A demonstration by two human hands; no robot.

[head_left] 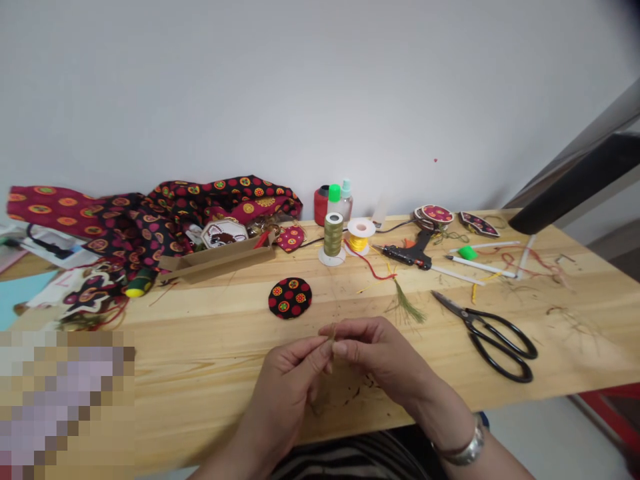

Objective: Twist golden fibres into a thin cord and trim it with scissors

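Observation:
My left hand point(295, 373) and my right hand point(383, 357) meet above the front of the table, thumbs and fingertips pinched close together. Between them shows a bit of thin olive thread point(333, 330), mostly hidden by the fingers. Just beyond the hands lies a round, black fabric-covered disc point(290, 298) with red and orange flower dots. A green thread tassel point(407, 303) with a red cord rests past my right hand. Farther back stands a spool of olive thread point(333, 237).
Black-handled scissors point(493, 340) lie open at right. Behind them are a hot glue gun point(413, 253), a white pencil point(480, 267) and a yellow thread spool point(359, 239). Patterned cloth point(200, 193) and a cardboard box point(220, 260) stand at left, near a wooden table's point(200, 400) back edge.

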